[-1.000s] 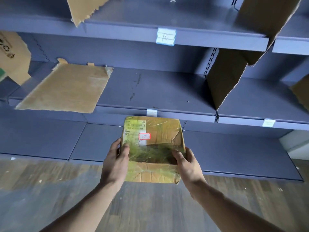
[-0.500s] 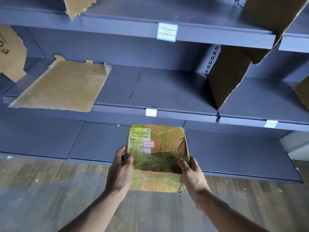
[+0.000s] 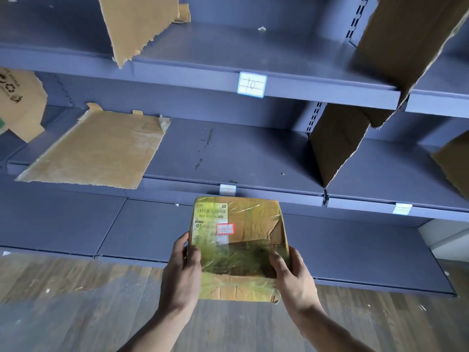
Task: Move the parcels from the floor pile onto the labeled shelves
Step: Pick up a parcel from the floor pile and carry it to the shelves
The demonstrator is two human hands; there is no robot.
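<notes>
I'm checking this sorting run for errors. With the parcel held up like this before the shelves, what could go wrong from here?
1. The parcel carries a red-edged sticker that seems to read 15, while the shelf label above reads 10; shelving it there would likely misfile it.
2. The left hand and right hand grip only its lower corners over glossy wrap, so it might slip.
</notes>
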